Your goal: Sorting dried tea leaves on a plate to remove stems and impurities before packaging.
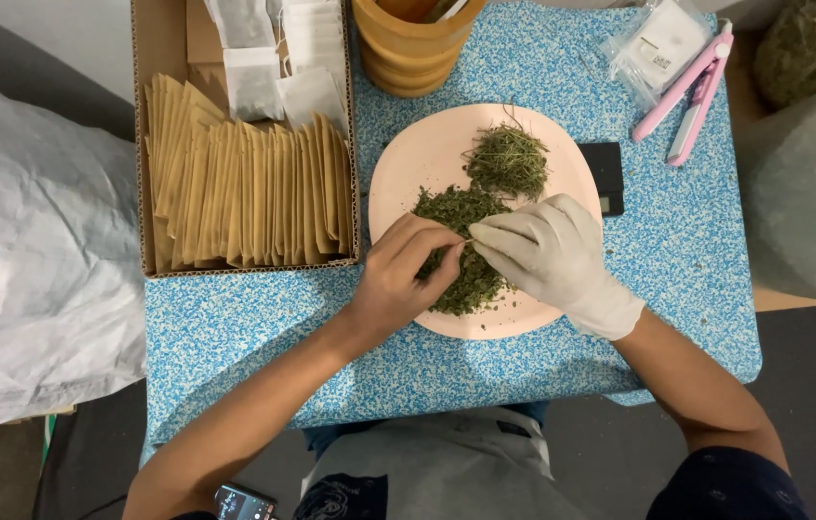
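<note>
A pale pink plate (418, 154) sits on a blue speckled table and carries two heaps of dried green herb: a leafy heap (461, 207) near me and a stalkier heap (507, 159) farther back. My bare left hand (398, 274) rests on the leafy heap with its fingertips pinched together. My right hand (548, 250), in a white glove, meets it from the right, and both pinch a thin stem between them. Part of the leafy heap is hidden under my hands.
A cardboard box (153, 144) at the left holds a row of brown paper packets (244, 197) and some clear sachets. Behind the plate stand a wooden cup (413, 48), a small black device (605, 173), clear bags (658, 48) and a pink tool (692, 91). A phone (242, 503) lies on my lap.
</note>
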